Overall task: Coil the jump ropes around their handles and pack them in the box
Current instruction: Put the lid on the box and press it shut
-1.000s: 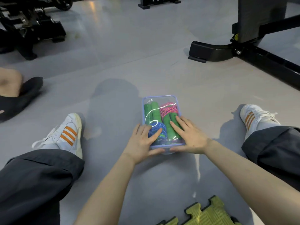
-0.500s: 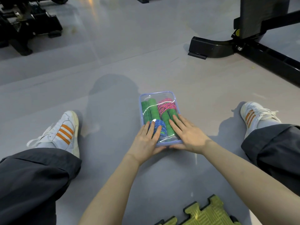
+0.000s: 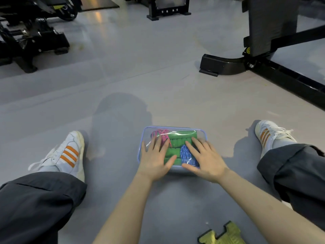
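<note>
A clear plastic box (image 3: pixel 201 132) with a bluish rim lies on the grey floor between my legs, its long side across my view and its clear lid on top. Inside I see green handles (image 3: pixel 177 140), a coil of pink rope (image 3: pixel 159 133) at the left and a coil of blue rope (image 3: pixel 185 154) at the right. My left hand (image 3: pixel 155 160) lies flat on the left half of the lid with fingers spread. My right hand (image 3: pixel 204 158) lies flat on the right half, fingers straight.
My white shoes with orange stripes (image 3: pixel 67 154) (image 3: pixel 269 133) flank the box. A black machine base (image 3: pixel 223 65) stands at the far right, other black equipment (image 3: pixel 29 41) at the far left. A yellow-green foam mat piece (image 3: pixel 223 235) lies near my right forearm.
The box has turned from lengthwise to crosswise; the pink coil is now at the left. Both hands stayed flat on the lid and shifted with it.
</note>
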Motion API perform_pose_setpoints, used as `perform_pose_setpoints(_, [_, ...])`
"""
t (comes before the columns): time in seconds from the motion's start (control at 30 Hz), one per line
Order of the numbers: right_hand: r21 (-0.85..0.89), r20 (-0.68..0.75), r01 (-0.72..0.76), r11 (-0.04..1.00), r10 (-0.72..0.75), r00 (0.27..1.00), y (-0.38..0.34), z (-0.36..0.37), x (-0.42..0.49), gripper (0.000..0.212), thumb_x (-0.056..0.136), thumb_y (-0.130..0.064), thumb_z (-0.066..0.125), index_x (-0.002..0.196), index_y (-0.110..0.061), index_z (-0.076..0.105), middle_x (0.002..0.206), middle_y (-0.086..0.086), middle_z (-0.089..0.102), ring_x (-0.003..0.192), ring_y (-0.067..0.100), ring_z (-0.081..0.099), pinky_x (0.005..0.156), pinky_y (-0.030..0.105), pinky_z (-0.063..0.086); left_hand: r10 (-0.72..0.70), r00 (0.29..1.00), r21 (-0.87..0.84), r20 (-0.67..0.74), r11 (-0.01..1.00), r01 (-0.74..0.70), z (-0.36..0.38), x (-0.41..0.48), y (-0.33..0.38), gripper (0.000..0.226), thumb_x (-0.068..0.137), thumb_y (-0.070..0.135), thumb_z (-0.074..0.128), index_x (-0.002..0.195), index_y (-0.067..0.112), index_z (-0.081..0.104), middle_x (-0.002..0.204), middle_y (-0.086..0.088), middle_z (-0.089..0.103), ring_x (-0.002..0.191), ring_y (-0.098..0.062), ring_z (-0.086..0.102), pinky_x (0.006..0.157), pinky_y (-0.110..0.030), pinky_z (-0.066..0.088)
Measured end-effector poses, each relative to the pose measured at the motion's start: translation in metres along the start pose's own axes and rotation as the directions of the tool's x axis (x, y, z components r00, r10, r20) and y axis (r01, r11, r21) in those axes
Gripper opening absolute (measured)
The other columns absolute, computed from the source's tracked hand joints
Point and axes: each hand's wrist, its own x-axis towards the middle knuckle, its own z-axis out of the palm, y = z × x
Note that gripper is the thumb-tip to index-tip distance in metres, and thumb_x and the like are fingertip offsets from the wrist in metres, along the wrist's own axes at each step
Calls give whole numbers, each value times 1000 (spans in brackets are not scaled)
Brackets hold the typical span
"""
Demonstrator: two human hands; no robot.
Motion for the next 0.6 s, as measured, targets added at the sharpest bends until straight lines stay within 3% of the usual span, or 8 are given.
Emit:
perform_pose_setpoints(0.03, [5, 27, -5, 1000, 5, 1000, 2, 3, -3, 95, 79, -80, 9, 146, -16, 29, 149, 13, 34, 136, 30, 35, 114, 44, 24, 10, 1000, 16, 10, 1000, -10, 2, -4, -4, 83, 88, 68, 12, 146, 14, 37, 154, -12, 27, 143, -32, 23, 109, -63, 17])
perform_pose_setpoints(0.1, [-21, 40, 49, 999, -48, 998, 12, 3, -3, 99, 70, -87, 2, 148, -26, -2, 158, 6, 3, 145, 21, 2, 116, 37, -4, 10, 999, 61, 48, 998, -13, 8, -8, -3, 88, 90, 72, 9, 143, 11, 42, 149, -17, 35, 139, -34, 31, 102, -66, 26])
perform_pose_setpoints(0.17, [-33, 69, 111, 993, -109, 992, 22, -4, -1, 93, 67, -86, 1, 142, -33, -17, 155, 1, -16, 141, 12, -17, 114, 31, -16, -15, 998, 66, 57, 998, 11, 12, -6, 6, 97, 85, 78, 4, 146, 11, 36, 151, -18, 31, 141, -36, 26, 103, -68, 22])
perform_pose_setpoints(0.3, [-51, 126, 173, 984, -165, 978, 39, -13, 10, 96, 70, -83, 12, 147, -29, -9, 156, 1, -16, 141, 10, -19, 113, 27, -15, -76, 993, 36, 92, 997, 73, 8, -1, 26, 124, 55, 91, -19, 152, 16, -2, 157, -11, -10, 144, -34, -14, 107, -60, -17])
perform_pose_setpoints(0.43, [-69, 127, 185, 980, -175, 976, 47, -21, 10, 99, 70, -83, 16, 149, -26, -1, 155, -2, -15, 145, 15, -11, 114, 26, -12, -128, 984, 84, 120, 989, 118, 8, 0, 42, 130, 47, 86, -32, 151, 13, -8, 156, -13, -17, 142, -37, -18, 105, -63, -17])
perform_pose_setpoints(0.53, [-87, 150, 170, 982, -156, 976, 44, -21, 7, 103, 65, -84, 8, 147, -26, -10, 153, -2, -20, 145, 17, -13, 114, 27, -13, -142, 980, 52, 136, 989, 137, 8, -2, 45, 130, 43, 86, -34, 150, 15, -14, 149, -7, -30, 142, -33, -23, 105, -61, -19])
perform_pose_setpoints(0.6, [-77, 154, 135, 988, -122, 980, 39, -18, 3, 104, 60, -88, 0, 142, -26, -19, 156, 2, -18, 145, 20, -14, 115, 30, -13, -135, 981, 48, 142, 990, 129, 9, -3, 43, 129, 41, 86, -34, 150, 18, -16, 153, -8, -27, 142, -32, -23, 107, -61, -16])
